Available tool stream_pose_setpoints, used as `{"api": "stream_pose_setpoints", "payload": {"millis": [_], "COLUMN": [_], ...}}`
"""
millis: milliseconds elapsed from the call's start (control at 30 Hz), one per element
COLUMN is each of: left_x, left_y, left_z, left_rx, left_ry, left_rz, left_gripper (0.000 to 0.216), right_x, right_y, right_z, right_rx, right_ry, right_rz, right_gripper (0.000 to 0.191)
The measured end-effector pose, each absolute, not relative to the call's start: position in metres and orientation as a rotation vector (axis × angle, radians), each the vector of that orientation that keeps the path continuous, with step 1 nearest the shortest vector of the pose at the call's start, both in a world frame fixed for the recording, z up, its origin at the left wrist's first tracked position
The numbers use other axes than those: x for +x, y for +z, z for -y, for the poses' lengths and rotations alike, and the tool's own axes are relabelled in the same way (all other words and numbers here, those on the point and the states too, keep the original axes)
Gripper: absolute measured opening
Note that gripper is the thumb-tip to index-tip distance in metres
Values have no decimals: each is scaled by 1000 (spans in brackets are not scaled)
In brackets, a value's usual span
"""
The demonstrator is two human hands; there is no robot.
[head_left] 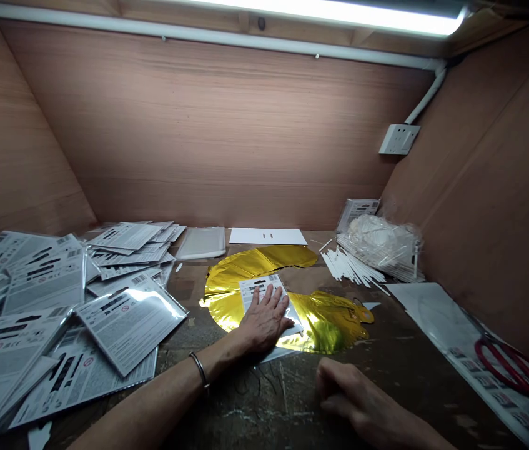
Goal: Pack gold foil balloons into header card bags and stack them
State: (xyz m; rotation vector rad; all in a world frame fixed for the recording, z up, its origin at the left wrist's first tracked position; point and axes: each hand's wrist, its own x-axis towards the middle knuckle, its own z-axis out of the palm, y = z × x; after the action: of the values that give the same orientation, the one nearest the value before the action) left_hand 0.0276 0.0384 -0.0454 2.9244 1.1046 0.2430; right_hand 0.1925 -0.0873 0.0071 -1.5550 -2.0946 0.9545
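Observation:
My left hand [268, 317] lies flat with fingers stretched out on a printed white card [251, 291] with a hang hole. Beneath the card spreads a flat, shiny gold foil balloon [334, 322], curved in outline, its far strip reaching to the right. A white edge of something shows under the foil near my left wrist. My right hand [346, 394] is closed just in front of the balloon, above the dark table. Its curled fingers hide whatever they may hold.
Many printed cards in clear sleeves [126, 322] are heaped on the left. At the back lie clear bags [202, 242] and a blank white card [245, 236]. White sticks [351, 267] and a plastic-wrapped bundle [381, 240] sit back right. Red-handled scissors [503, 369] rest on a printed plastic sheet [426, 300].

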Motion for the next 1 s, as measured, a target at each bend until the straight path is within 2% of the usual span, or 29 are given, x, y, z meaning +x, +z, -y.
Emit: {"api": "stream_pose_setpoints", "payload": {"millis": [167, 267, 733, 1000], "left_x": [28, 28, 28, 28], "left_y": [-46, -48, -52, -51], "left_z": [-39, -40, -41, -41], "left_rx": [2920, 2926, 2923, 2927], "left_ry": [227, 251, 295, 289], "left_rz": [-1122, -1113, -1108, -1107], "left_gripper": [56, 57, 58, 58], "right_x": [193, 190, 192, 189], "right_y": [1, -13, -23, -24], "right_z": [64, 45, 43, 42], "right_rx": [-1588, -1655, -1569, -1514], "right_ry": [540, 456, 388, 470], "right_rz": [1977, 2000, 2117, 1997], "right_gripper": [8, 7, 14, 8]}}
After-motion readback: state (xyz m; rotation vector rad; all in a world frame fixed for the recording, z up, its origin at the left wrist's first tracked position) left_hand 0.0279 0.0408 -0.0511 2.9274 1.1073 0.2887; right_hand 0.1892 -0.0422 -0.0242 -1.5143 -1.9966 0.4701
